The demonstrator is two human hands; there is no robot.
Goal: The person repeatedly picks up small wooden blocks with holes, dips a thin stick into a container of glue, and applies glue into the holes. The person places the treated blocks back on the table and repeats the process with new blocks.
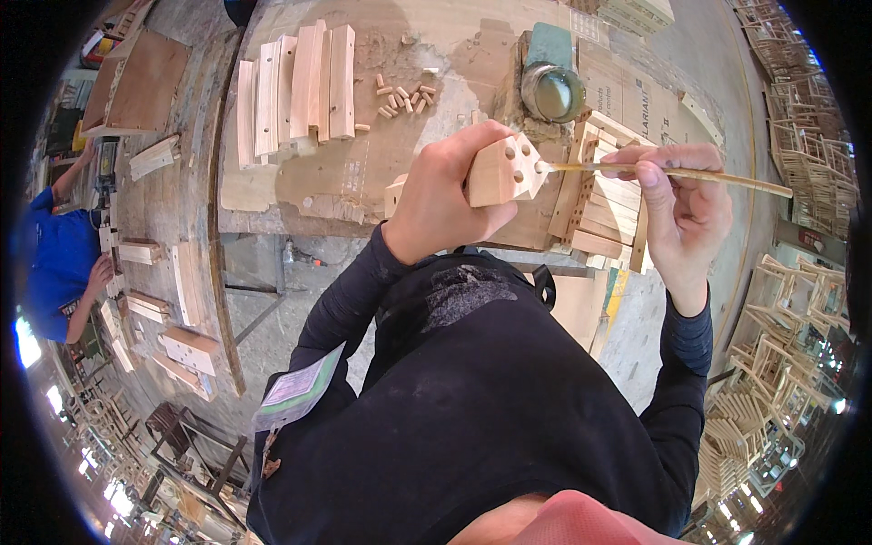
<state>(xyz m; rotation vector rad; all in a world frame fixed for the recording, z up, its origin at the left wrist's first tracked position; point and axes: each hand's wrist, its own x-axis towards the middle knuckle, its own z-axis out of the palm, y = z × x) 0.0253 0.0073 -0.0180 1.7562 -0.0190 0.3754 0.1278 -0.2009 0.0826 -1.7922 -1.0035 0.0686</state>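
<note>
My left hand (434,195) is closed around a bundle of pale wooden pieces (495,177), whose end faces with several round drilled holes point to the right. Between the thumb and fingers of my right hand (686,209) is a thin wooden stick (754,180), held nearly level. Its whitish tip meets the end face at one of the holes; whether it goes inside, I cannot tell. Beyond the hands, a round container (556,95) with a pale, wet-looking content stands on the bench. Short wooden dowels (409,98) lie loose to its left.
Curved wooden slats (295,86) lie side by side at the bench's back left. Stacked drilled pieces (604,213) sit near the front edge on the right. Cardboard (627,82) covers part of the bench. At far left, a person in blue (64,263) works at another bench.
</note>
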